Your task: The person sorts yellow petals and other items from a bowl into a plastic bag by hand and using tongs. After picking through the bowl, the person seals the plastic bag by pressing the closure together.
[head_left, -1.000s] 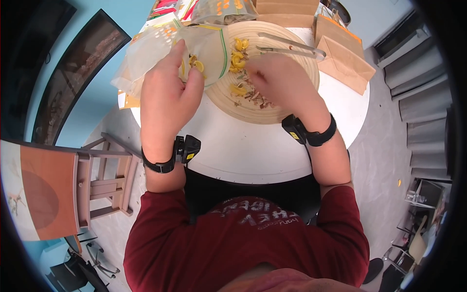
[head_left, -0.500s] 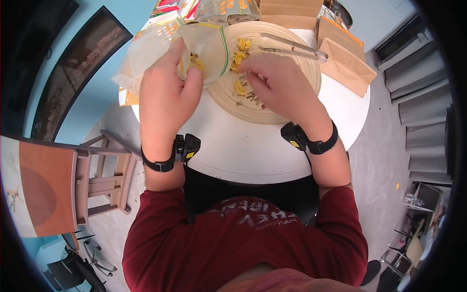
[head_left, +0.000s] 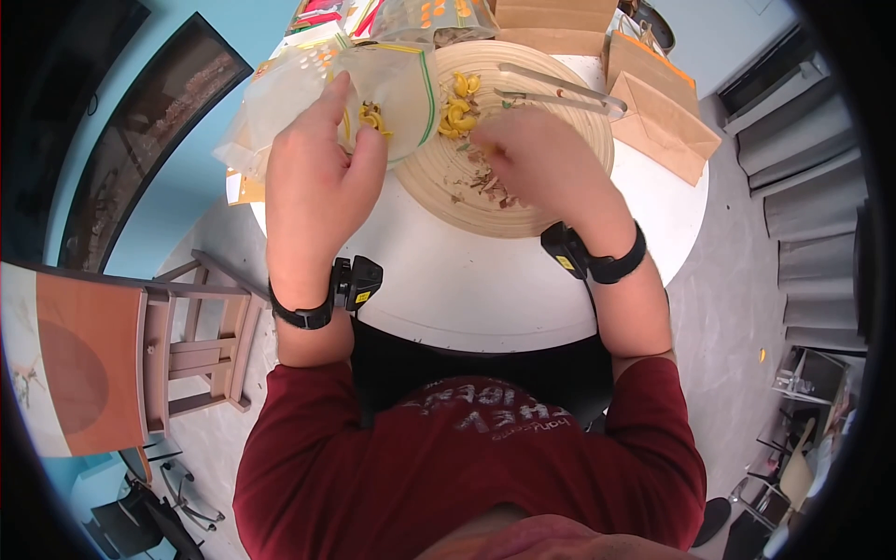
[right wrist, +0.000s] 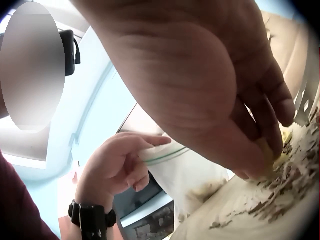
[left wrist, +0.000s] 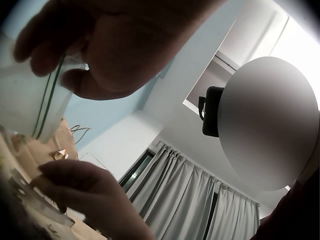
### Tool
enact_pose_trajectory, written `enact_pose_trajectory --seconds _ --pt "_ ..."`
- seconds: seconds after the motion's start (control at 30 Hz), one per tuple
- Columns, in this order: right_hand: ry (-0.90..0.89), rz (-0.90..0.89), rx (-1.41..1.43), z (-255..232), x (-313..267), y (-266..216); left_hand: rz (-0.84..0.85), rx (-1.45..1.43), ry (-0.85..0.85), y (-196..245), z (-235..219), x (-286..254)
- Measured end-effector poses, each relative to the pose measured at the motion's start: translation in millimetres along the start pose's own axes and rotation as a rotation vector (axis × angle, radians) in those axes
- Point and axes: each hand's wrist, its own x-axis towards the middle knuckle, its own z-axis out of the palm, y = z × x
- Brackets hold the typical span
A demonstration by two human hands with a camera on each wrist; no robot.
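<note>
My left hand (head_left: 322, 182) grips the rim of a clear zip bag (head_left: 406, 89) with a green seal line, its mouth facing the plate. Inside the bag lie several yellow curled pieces (head_left: 371, 116). My right hand (head_left: 551, 163) is low over a round woven plate (head_left: 429, 196); thumb and fingertips pinch a yellow curled piece (right wrist: 267, 155), mostly hidden by the fingers. More yellow curled pieces (head_left: 457, 117) sit in a heap on the plate, left of that hand. Thin brown shreds (right wrist: 285, 185) are scattered under and beside the fingertips.
Metal tongs (head_left: 611, 105) lie across the plate's far right side. Brown paper bags (head_left: 663, 117) stand behind and to the right. Another dotted zip bag (head_left: 429, 23) is at the back. The white table's (head_left: 467, 299) near edge runs close to the person's body.
My right hand moved left, then back right over the shreds. A yellow curled piece that lay near the shreds is gone from its spot, and one shows at the fingertips. The left hand stays put.
</note>
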Motion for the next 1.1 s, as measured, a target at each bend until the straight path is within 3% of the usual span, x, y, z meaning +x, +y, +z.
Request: enact_pose_trajectory --seconds 0.1,0.2,0.3,0.33,0.43,0.53,0.63,0.73,0.83,0.93,1.1 --pt "0.455 0.115 0.308 -30 7 -16 -0.048 0.000 -0.060 3 -1 0" --pt "0.907 0.070 0.582 -34 7 -9 0.031 0.015 -0.061 -2 1 -1" --pt "1.060 -0.107 0.745 -39 7 -21 0.072 0.044 -0.085 0 0 -1" --pt "1.085 -0.056 0.845 -35 14 -28 0.073 0.052 -0.096 1 0 0" --pt "0.433 -0.050 0.404 -35 7 -32 0.054 0.047 -0.099 3 0 -1" --pt "0.301 -0.155 0.206 -17 7 -12 0.059 0.022 -0.050 -4 1 0" --pt "-0.152 0.210 0.142 -23 2 -6 -0.005 0.008 -0.033 -2 -3 0" --pt "-0.237 0.155 -0.011 -8 0 15 -0.047 0.016 -0.049 1 -5 1" --pt "-0.224 0.140 0.009 -2 -1 17 -0.038 0.018 -0.053 2 -4 1" --pt "-0.418 0.349 0.126 -15 5 2 0.023 0.006 -0.026 -2 -1 1" --pt "-0.326 0.177 0.039 -1 1 14 0.013 0.009 -0.043 -1 -1 0"
